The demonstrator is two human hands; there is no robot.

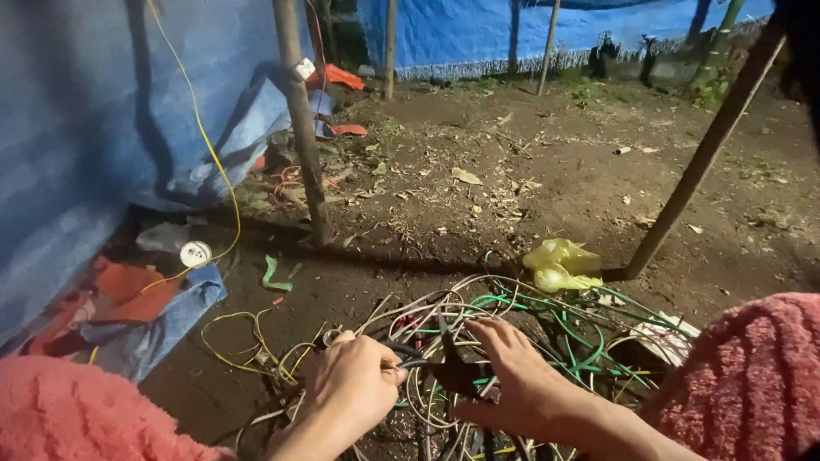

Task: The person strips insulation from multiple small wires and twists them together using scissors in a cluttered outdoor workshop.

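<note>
Near centre on bare earth: tangle of wires [512, 333], white, green and yellow, with left hand [346, 393] curled closed on a dark wire [408, 352], right hand [521, 376] fingers spread over the pile beside it; yellow plastic bag [559, 265] just beyond, blue tarpaulin [77, 137] far left.

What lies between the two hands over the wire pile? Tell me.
In the head view, between the left hand and the right hand lies a dark pointed piece among tangled white wires; what it is cannot be told.
</note>
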